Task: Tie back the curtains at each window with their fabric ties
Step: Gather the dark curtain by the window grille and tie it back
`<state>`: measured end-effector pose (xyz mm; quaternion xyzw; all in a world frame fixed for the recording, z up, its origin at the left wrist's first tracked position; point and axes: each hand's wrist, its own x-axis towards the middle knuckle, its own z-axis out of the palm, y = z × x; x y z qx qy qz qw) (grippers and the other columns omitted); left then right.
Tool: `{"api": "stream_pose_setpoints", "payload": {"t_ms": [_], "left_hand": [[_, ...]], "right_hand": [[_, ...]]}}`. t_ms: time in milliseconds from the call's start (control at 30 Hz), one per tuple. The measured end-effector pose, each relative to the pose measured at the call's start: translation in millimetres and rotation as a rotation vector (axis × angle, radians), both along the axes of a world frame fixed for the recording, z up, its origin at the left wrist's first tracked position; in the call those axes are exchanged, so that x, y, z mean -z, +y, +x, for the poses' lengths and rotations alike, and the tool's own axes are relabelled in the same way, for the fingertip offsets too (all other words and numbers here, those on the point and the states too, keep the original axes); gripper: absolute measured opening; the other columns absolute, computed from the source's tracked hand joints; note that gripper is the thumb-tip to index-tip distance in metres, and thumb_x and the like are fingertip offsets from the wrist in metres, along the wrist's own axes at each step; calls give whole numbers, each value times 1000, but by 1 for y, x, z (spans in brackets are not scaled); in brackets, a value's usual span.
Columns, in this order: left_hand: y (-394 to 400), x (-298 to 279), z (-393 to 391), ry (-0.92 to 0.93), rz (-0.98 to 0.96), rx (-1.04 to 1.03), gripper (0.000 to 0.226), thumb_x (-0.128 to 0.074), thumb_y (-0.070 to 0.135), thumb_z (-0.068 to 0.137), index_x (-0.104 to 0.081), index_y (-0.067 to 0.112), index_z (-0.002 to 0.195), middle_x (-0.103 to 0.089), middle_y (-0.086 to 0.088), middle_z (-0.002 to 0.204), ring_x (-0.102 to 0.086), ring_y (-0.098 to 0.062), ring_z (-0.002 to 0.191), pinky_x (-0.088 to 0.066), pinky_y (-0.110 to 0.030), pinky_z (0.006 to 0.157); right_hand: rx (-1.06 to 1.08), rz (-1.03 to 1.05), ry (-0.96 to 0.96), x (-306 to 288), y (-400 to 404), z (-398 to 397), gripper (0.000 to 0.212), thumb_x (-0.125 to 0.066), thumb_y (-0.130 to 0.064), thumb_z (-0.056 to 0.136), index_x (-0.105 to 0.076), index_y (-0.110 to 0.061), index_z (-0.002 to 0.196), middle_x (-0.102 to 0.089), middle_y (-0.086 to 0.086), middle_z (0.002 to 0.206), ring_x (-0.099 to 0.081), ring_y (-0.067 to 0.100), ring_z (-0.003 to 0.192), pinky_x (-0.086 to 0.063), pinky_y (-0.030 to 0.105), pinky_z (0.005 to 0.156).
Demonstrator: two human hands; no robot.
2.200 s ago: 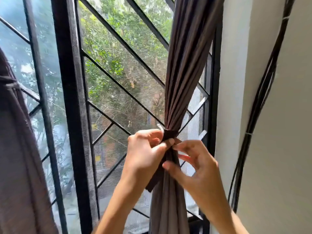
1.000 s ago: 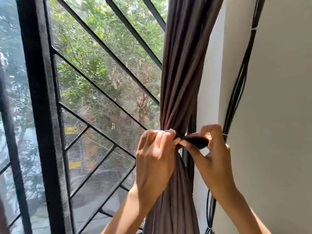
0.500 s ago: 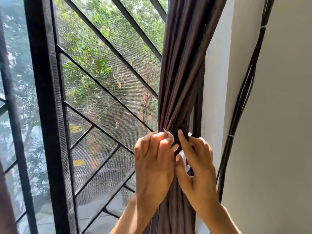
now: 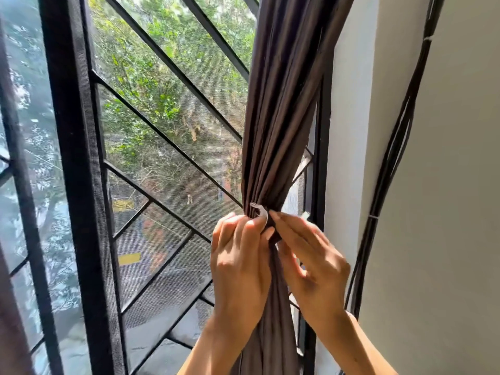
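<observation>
While the curtain (image 4: 273, 117) hangs bunched, the left hand (image 4: 239, 263) pinches the tie (image 4: 261, 213) closed around it. The right hand (image 4: 311, 261), fingers loosely extended, presses there, holding nothing. Fastening looks nearly finished.

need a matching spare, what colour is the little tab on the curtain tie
The tab is white or pale grey, against the dark brown curtain; seen in the head view.

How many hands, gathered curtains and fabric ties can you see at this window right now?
Hands: 2, left hand and right hand
Gathered curtain: 1
Fabric tie: 1, mostly hidden by the fingers
Total: 4
</observation>
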<state>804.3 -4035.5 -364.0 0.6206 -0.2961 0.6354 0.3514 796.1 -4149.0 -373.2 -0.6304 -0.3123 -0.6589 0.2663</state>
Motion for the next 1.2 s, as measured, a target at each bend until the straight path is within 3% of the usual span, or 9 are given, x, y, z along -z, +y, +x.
{"api": "stream_pose_setpoints", "payload": {"t_ms": [100,200,400,567,767,933,1067,1133,1200], "left_hand": [[6,0,-1,-37,22,-57,17,-36,21,99,-51,12,100,-61,-2,88,-48,-17,90,-31,-24,92],[9,-3,-3,-52,96,-143,19,-34,27,99,-50,17,103,-52,6,97,-46,-17,93,-23,-24,94],[19,-16,2,87,5,-193,12,-40,30,96,-50,24,101,-45,-3,107,-37,-20,100,-16,-28,83],[18,-19,-4,213,-29,-77,7,-44,33,95,-51,31,96,-38,-3,107,-29,-18,97,-18,-31,78],[12,-18,-9,335,-105,-8,17,-46,39,94,-61,31,88,-40,-1,109,-28,-15,98,-20,-24,79],[8,-20,-17,412,-132,70,16,-49,45,92,-58,36,82,-40,6,106,-30,-15,101,-20,-27,78],[5,-22,-20,449,-96,162,18,-50,38,90,-60,31,77,-50,4,94,-40,-18,99,-24,-28,83],[4,-23,-23,452,-137,172,18,-52,35,89,-61,28,75,-49,7,88,-38,-10,95,-21,-14,86],[2,-24,-23,462,-162,177,20,-54,33,88,-63,24,73,-48,12,84,-38,-3,92,-16,-1,84]], "right_hand": [[-8,-14,95,1,2,-3,44,-67,-7,84,-55,-15,126,-58,-15,122,-56,5,114,-51,35,91],[48,77,212,-3,4,-9,36,-70,-30,82,-51,-28,113,-46,-32,105,-53,-2,102,-55,41,78],[-104,-78,466,-23,4,-26,39,-59,-13,81,-38,-30,109,-45,-40,106,-55,6,100,-48,28,86],[-62,-268,627,-48,-10,-43,51,-71,-10,66,-41,-32,102,-47,-39,99,-50,4,91,-41,23,77],[203,-418,487,-60,-15,-50,32,-72,-14,67,-59,-28,93,-50,-19,85,-41,-3,82,-24,10,85],[55,-239,574,-52,-14,-55,27,-71,-30,66,-58,-37,89,-53,-19,84,-45,1,95,-31,13,84],[79,-195,524,-52,-14,-51,34,-77,-20,62,-58,-39,84,-52,-25,85,-46,-4,93,-32,13,84],[123,-269,437,-49,-17,-51,31,-78,-13,64,-67,-30,87,-57,-25,89,-48,-1,89,-34,20,86],[223,-322,283,-45,-20,-51,14,-75,-18,76,-74,-20,90,-67,-10,95,-52,9,87,-37,28,84]]}}
